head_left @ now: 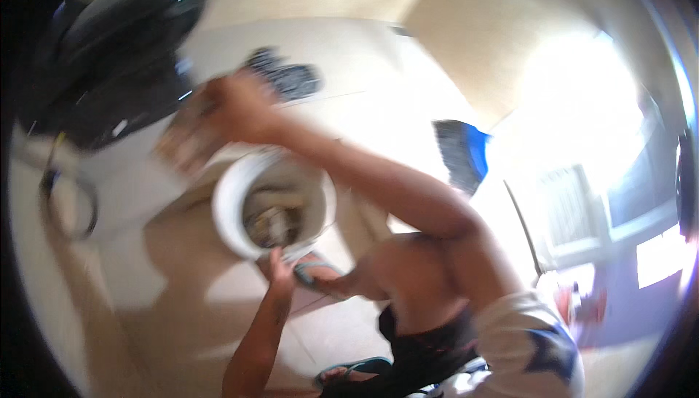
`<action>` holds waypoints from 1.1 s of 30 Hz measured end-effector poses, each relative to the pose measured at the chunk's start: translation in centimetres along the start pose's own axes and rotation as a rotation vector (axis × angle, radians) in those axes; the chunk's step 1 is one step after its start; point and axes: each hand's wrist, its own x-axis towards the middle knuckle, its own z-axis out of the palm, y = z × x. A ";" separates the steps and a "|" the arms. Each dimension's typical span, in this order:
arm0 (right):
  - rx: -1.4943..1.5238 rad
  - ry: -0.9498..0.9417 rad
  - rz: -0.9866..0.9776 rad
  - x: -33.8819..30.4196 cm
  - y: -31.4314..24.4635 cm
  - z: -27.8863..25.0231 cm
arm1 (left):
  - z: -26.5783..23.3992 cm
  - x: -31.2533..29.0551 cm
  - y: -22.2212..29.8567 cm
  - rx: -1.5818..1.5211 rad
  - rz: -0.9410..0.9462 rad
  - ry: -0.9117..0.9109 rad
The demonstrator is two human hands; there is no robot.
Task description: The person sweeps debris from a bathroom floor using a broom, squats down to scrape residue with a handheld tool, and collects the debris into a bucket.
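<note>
On the tiled floor, beside your feet | white bucket [234, 201] | left hand [279, 265] gripping near rim, keep it steady | right hand [231, 107] clutching blurred brownish clump [182, 143] over far rim, lift slowly

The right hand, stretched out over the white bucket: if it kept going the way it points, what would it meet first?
Probably the black fan on the floor: the right hand reaches up-left toward it, gripping a blurred brownish thing. Motion blur and unclear depth make this uncertain.
</note>
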 end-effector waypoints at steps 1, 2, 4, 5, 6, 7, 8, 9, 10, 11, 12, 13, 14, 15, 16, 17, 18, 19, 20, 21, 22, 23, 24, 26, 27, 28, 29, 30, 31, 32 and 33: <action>0.063 -0.045 0.025 1.0 0.3 1.6 | -0.1 -0.1 0.9 -0.064 -0.031 0.077; 0.076 -0.118 0.111 1.9 0.8 3.7 | 0.9 -1.0 0.1 0.140 0.219 0.389; 0.102 -0.250 0.077 2.1 1.9 9.1 | 1.4 -3.4 2.6 0.652 0.208 0.154; 0.156 -0.224 0.085 1.8 2.3 10.4 | 2.4 -6.1 4.0 0.920 0.196 0.119; 0.178 -0.255 0.142 1.0 2.6 12.1 | 3.1 -8.2 5.2 0.565 0.023 0.182; 0.277 -0.224 0.218 0.2 2.8 12.7 | 4.5 -10.8 6.6 0.346 -0.032 0.242; 0.358 -0.198 0.253 -1.2 2.7 12.8 | 5.9 -13.7 8.1 0.372 0.114 0.210; 0.543 -0.223 0.510 -2.7 2.3 12.1 | 7.8 -16.6 9.7 0.414 0.306 0.146; 0.765 -0.203 0.696 -4.4 1.6 10.4 | 10.2 -19.3 11.0 0.527 0.551 -0.043; 0.740 -0.328 0.960 -5.9 0.6 8.4 | 12.4 -23.0 12.2 0.540 0.535 0.096; 0.959 -0.251 1.110 -7.6 -1.3 6.0 | 14.7 -26.3 13.6 0.538 0.561 0.195; 0.892 -0.224 1.252 -9.2 -3.3 3.5 | 17.3 -28.8 14.1 0.380 0.483 0.245; 0.806 -0.249 1.198 -10.8 -5.9 1.1 | 19.7 -31.0 14.5 0.204 0.407 0.303; 0.888 -0.212 1.152 -12.1 -8.2 -1.2 | 21.9 -32.8 15.0 0.269 0.354 0.349; 0.980 -0.110 1.383 -13.9 -10.6 -3.6 | 23.6 -35.0 15.2 0.390 0.387 0.180; 0.835 -0.174 1.165 -15.5 -13.0 -5.6 | 25.0 -37.1 15.4 0.437 0.280 0.180; 0.784 -0.257 1.192 -16.9 -14.0 -8.2 | 26.4 -38.9 15.5 0.445 0.187 0.186; 0.886 -0.265 1.258 -18.6 -15.1 -10.8 | 27.3 -40.6 15.2 0.345 0.183 0.182; 0.893 -0.378 1.271 -19.1 -14.3 -13.2 | 27.6 -41.9 15.5 0.501 0.154 0.352; 0.684 -0.420 1.174 -19.3 -11.5 -16.7 | 27.6 -43.4 15.6 0.658 0.167 0.464; 0.368 -0.368 1.012 -19.4 -7.1 -20.8 | 27.0 -44.7 15.9 0.819 0.182 0.568; -0.032 -0.329 0.897 -19.5 -2.2 -25.6 | 25.8 -45.9 16.7 0.713 0.140 0.660; -0.533 -0.241 0.769 -19.9 2.9 -30.5 | 24.1 -46.9 17.3 0.616 0.110 0.711; -1.050 -0.002 0.811 -22.4 12.3 -41.0 | 20.1 -49.0 18.5 0.806 -0.035 0.884; -1.208 -0.014 0.901 -24.1 16.3 -46.1 | 18.0 -48.8 18.3 0.917 -0.053 0.865; -1.235 -0.089 1.078 -26.0 19.7 -51.0 | 16.1 -48.7 18.1 1.025 -0.114 0.888; -1.351 -0.072 1.111 -28.0 22.4 -55.4 | 14.3 -49.0 18.0 1.117 -0.170 0.911; -1.338 -0.168 1.249 -30.1 24.2 -59.6 | 13.0 -49.6 18.0 1.189 -0.223 0.935; -1.385 -0.201 1.274 -31.8 26.2 -63.1 | 12.1 -50.7 18.0 1.242 -0.276 0.968; -1.451 -0.189 1.228 -33.2 27.5 -66.1 | 11.6 -51.8 18.1 1.273 -0.323 0.996; -1.448 -0.212 1.249 -34.4 28.7 -68.8 | 11.4 -53.5 18.4 1.289 -0.359 1.036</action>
